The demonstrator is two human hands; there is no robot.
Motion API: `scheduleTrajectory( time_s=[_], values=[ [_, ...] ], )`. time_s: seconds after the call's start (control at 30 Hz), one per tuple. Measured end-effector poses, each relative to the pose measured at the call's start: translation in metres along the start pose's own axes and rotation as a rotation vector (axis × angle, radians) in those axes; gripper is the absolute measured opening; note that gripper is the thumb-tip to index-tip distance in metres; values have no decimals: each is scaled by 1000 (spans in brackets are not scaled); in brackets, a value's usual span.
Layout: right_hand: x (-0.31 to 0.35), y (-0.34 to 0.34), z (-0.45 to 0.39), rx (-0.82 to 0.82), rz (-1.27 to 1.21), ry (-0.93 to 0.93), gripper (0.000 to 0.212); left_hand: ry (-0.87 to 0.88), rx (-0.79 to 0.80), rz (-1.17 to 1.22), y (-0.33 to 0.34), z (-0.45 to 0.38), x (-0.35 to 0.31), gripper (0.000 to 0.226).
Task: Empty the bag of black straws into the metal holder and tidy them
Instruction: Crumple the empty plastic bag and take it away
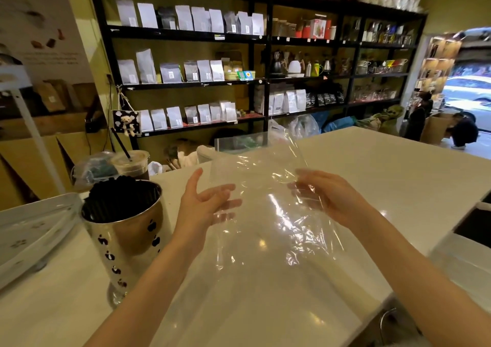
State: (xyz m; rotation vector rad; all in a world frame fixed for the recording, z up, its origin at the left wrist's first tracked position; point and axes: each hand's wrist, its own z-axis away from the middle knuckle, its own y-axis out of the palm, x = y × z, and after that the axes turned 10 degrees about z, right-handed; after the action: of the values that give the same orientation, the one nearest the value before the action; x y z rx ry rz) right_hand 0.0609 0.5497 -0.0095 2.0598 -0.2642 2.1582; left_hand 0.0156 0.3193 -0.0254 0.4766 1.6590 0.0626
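A shiny metal holder (125,237) with black paw prints stands on the white counter at the left. It is packed with black straws (119,198), whose ends stick out above the rim. A clear plastic bag (268,213) with nothing visible inside hangs over the counter in front of me. My right hand (326,200) pinches its right side near the top. My left hand (204,203) is at the bag's left edge with fingers spread behind the plastic, just right of the holder.
A white tray (29,229) lies at the far left of the counter (372,166). An iced drink in a lidded cup (131,164) with a black straw stands behind the holder. Black shelves of coffee bags line the back wall. A dark device (473,224) sits at the right edge.
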Motion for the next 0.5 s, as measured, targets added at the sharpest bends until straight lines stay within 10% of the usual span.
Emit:
scheduleTrajectory(
  time_s=[0.1, 0.5],
  values=[
    [-2, -2, 7, -54, 57, -151, 52, -10, 11, -81, -2, -1, -4, 71],
    [-2, -12, 63, 21, 138, -212, 42, -71, 206, -286, -7, 24, -13, 41]
  ],
)
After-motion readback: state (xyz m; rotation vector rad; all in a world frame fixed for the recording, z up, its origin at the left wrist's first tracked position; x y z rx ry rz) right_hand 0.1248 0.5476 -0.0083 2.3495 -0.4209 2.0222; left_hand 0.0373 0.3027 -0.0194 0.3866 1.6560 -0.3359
